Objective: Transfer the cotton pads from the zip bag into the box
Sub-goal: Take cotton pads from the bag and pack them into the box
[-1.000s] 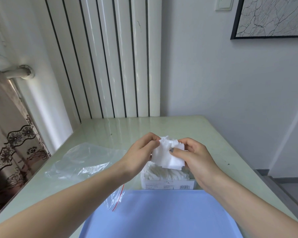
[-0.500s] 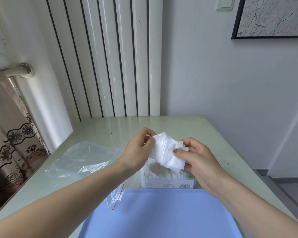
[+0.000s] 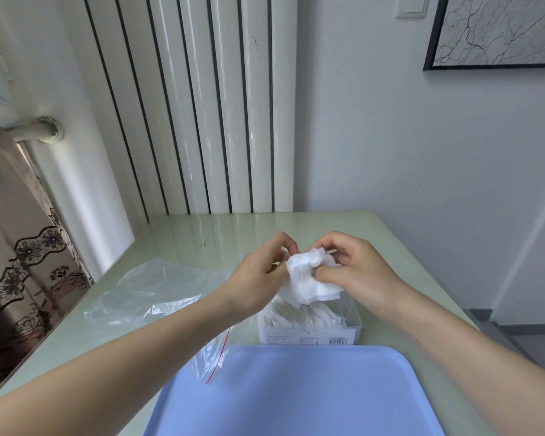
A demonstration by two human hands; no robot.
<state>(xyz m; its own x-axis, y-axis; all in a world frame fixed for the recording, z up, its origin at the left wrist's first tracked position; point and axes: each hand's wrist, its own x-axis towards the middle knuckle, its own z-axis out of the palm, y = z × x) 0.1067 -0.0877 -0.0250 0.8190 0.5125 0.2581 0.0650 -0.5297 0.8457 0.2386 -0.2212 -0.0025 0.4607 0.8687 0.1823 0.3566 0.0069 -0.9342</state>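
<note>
Wad of white square cotton pads [image 3: 309, 280] held just above clear plastic box [image 3: 353, 324], already part-filled with pads. Since a second ago: wad more bunched, hands drawn closer. Left hand [image 3: 261, 278] pinching wad's left edge; right hand [image 3: 356, 272] gripping right side. Crumpled clear zip bag [image 3: 151, 291] flat toward tabletop's left edge. Likely squaring wad before insertion.

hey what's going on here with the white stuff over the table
A person holds a bunch of cotton pads with both hands, left hand and right hand, just above a clear box already holding pads. The zip bag lies flattened on the table, beside a blue tray.
</note>
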